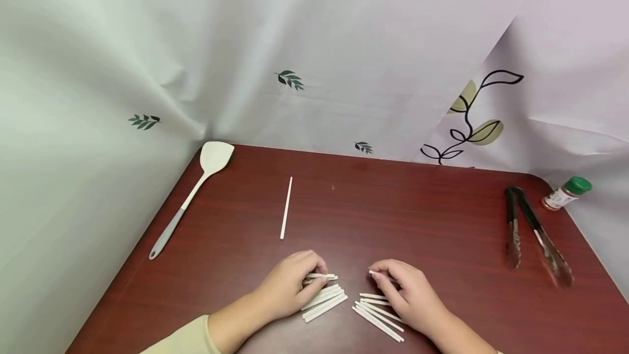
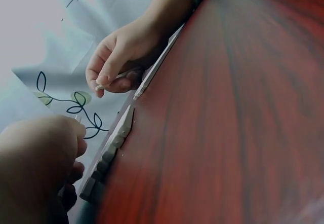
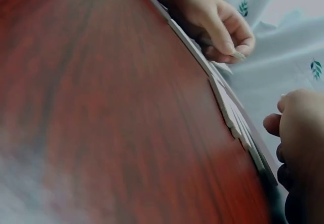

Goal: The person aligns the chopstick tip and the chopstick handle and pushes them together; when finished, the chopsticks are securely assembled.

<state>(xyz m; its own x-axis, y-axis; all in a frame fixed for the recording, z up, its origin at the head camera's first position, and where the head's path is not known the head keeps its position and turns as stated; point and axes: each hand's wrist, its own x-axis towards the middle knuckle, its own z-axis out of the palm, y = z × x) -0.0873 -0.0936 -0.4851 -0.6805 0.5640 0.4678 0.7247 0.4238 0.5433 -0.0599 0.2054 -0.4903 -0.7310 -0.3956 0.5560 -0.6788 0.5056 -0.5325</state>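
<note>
In the head view, my left hand (image 1: 295, 283) pinches a few thin white sticks (image 1: 321, 276) between thumb and fingers, over a loose bunch of white sticks (image 1: 326, 306) on the table. Opposite it, my right hand (image 1: 405, 291) pinches one white stick (image 1: 372, 272), whose tip pokes out past the thumb. Beneath that hand, a second group of white sticks (image 1: 378, 321) lies fanned out, partly covered. The left wrist view shows the right hand (image 2: 121, 59) with its stick. In the right wrist view, the left hand (image 3: 217, 29) holds short stick ends (image 3: 238, 55).
A single white stick (image 1: 286, 207) lies farther back on the dark red table (image 1: 393, 212). At the left lies a white spatula (image 1: 194, 193) with a grey handle. Tongs (image 1: 535, 228) and a green-capped jar (image 1: 565, 194) are at the right. Patterned curtains (image 1: 344, 59) border the table.
</note>
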